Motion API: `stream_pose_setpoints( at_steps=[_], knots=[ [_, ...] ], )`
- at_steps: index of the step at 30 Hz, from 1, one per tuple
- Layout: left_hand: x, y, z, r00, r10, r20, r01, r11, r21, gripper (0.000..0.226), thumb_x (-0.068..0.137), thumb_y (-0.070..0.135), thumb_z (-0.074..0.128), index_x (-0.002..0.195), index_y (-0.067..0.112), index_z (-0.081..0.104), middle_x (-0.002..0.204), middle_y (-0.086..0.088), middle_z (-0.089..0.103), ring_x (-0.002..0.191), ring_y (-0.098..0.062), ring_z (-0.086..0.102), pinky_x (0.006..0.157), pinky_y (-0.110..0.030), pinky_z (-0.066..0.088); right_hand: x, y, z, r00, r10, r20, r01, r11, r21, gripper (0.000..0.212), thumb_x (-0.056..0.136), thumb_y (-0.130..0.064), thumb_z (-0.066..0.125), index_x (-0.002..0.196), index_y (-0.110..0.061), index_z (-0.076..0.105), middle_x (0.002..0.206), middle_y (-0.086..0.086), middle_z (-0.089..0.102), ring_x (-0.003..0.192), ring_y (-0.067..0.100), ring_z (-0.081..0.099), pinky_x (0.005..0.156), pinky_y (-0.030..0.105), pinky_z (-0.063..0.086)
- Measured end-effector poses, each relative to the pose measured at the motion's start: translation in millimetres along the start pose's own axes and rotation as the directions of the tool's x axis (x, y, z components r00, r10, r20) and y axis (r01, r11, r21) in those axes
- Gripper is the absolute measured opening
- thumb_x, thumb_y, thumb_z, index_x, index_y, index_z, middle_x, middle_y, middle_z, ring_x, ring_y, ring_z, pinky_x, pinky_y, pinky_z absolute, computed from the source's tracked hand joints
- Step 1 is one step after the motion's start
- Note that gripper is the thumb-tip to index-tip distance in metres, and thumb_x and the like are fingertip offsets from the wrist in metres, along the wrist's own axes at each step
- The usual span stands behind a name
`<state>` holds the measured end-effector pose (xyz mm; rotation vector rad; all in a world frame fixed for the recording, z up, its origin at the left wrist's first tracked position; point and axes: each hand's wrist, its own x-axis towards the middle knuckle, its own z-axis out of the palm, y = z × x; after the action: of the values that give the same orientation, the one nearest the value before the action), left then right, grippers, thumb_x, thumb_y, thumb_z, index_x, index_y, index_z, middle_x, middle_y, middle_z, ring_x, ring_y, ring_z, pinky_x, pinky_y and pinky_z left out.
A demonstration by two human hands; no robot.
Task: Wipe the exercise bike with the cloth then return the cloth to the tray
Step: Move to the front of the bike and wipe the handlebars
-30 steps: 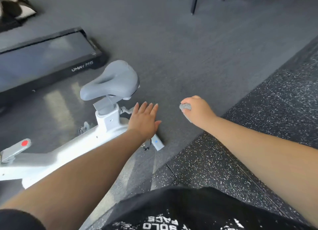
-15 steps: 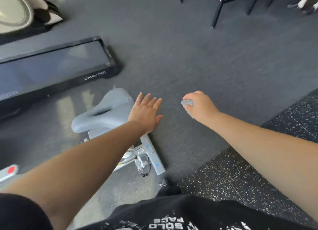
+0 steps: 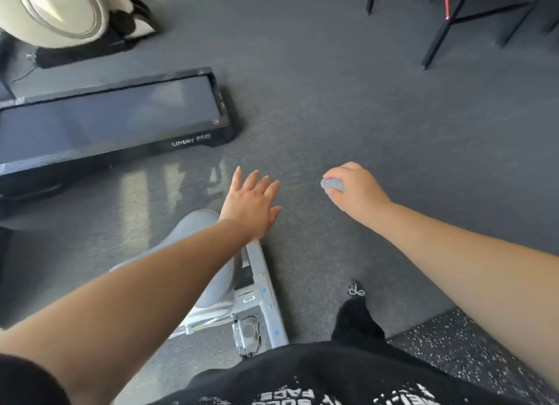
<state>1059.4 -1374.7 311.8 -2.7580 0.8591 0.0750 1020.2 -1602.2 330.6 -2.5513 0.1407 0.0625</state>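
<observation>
The white exercise bike (image 3: pixel 263 289) stands low in the view, its grey saddle (image 3: pixel 193 226) largely hidden under my left forearm. My left hand (image 3: pixel 251 203) hovers flat above and beyond the saddle, fingers spread, holding nothing. My right hand (image 3: pixel 354 189) is to the right over bare floor, fist closed around a balled grey cloth (image 3: pixel 332 184), which peeks out at the thumb side. No tray is in view.
A black walking treadmill (image 3: pixel 115 126) lies on the grey floor at the left. A cream massage chair (image 3: pixel 54 11) stands at the top left. Black table legs (image 3: pixel 447 23) stand at the top right. Speckled rubber matting (image 3: pixel 472 350) covers the bottom right.
The view has tilted up and forward, so the bike and saddle slid down the frame under my left arm. Both hands kept their poses, the right still clutching the cloth.
</observation>
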Motion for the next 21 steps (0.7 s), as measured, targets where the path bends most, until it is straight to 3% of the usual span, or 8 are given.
stream_pose_setpoints(
  at_steps=[5, 8, 11, 16, 21],
  knots=[
    [71, -17, 7, 0.98, -0.198, 0.029, 0.199, 0.98, -0.028, 0.061, 0.097, 0.051, 0.022, 0.15, 0.021, 0.018, 0.155, -0.002, 0.028, 0.146, -0.028, 0.013, 0.116, -0.055, -0.005, 93, 16, -18, 0.986, -0.141, 0.084, 0.145, 0.988, -0.045, 0.025, 0.09, -0.017, 0.057, 0.114, -0.021, 0.063, 0.123, -0.002, 0.048, 0.1, 0.02, 0.055, 0.073, 0.026, 0.037],
    [115, -15, 6, 0.957, -0.283, 0.064, 0.287, 0.956, -0.059, 0.06, 0.097, 0.051, 0.023, 0.149, 0.022, 0.021, 0.155, -0.002, 0.029, 0.145, -0.028, 0.015, 0.115, -0.056, -0.004, 149, 26, -31, 0.972, -0.187, 0.14, 0.195, 0.98, -0.042, 0.017, 0.085, -0.017, 0.06, 0.1, -0.023, 0.064, 0.113, -0.004, 0.048, 0.091, 0.022, 0.058, 0.071, 0.035, 0.05],
    [149, -16, 3, 0.933, -0.353, 0.073, 0.358, 0.93, -0.085, 0.059, 0.097, 0.052, 0.024, 0.148, 0.023, 0.025, 0.154, -0.002, 0.03, 0.145, -0.028, 0.016, 0.114, -0.056, -0.006, 202, 28, -38, 0.946, -0.25, 0.204, 0.263, 0.964, -0.035, 0.012, 0.082, -0.02, 0.067, 0.093, -0.019, 0.063, 0.109, -0.002, 0.049, 0.089, 0.023, 0.057, 0.076, 0.04, 0.052],
    [160, -44, 7, 0.869, -0.476, 0.134, 0.491, 0.863, -0.122, 0.058, 0.097, 0.052, 0.024, 0.147, 0.022, 0.027, 0.153, 0.0, 0.031, 0.144, -0.027, 0.017, 0.116, -0.056, -0.003, 264, 4, -21, 0.9, -0.339, 0.274, 0.361, 0.932, -0.033, 0.016, 0.08, -0.027, 0.071, 0.087, -0.018, 0.06, 0.104, -0.004, 0.05, 0.085, 0.02, 0.053, 0.068, 0.031, 0.043],
    [155, -92, 26, 0.782, -0.594, 0.189, 0.62, 0.772, -0.137, 0.056, 0.096, 0.052, 0.029, 0.142, 0.022, 0.034, 0.15, -0.001, 0.036, 0.141, -0.025, 0.025, 0.116, -0.056, 0.0, 315, -46, 15, 0.832, -0.452, 0.322, 0.489, 0.872, -0.037, 0.016, 0.081, -0.028, 0.068, 0.085, -0.017, 0.056, 0.098, -0.003, 0.048, 0.082, 0.021, 0.051, 0.063, 0.032, 0.04]
  ],
)
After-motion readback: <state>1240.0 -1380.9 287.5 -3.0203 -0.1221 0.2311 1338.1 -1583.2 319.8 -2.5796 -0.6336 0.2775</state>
